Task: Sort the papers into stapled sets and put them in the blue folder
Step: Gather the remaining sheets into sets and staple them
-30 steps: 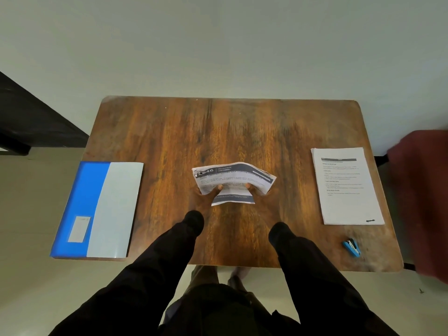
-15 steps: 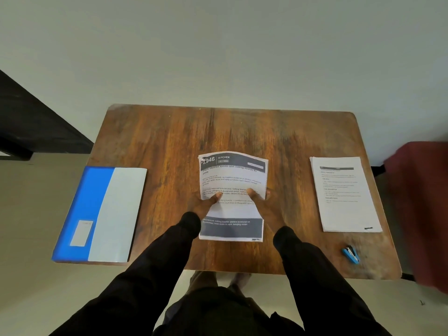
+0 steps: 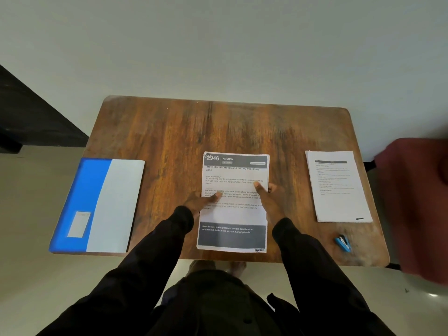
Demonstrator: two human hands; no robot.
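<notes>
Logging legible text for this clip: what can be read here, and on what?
Middle sheet, header: "2946", "KITCHEN"
Title: "Store cleaned knives and cutting boards by zone"
Bottom band: "Used knives, cutting boards, peelers (scattered on countertop), knife block or rack, hanging holder"
Its body text: mostly blurred.
Right stack: too small.
Folder label: blurred.

Folder (image 3: 97, 204) left, sheet (image 3: 234, 219) centre, stack (image 3: 339, 190) right

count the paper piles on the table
2. One printed set lies in the middle, held by the left hand and right hand; one stack lies at the right. The blue folder may hide more.
</notes>
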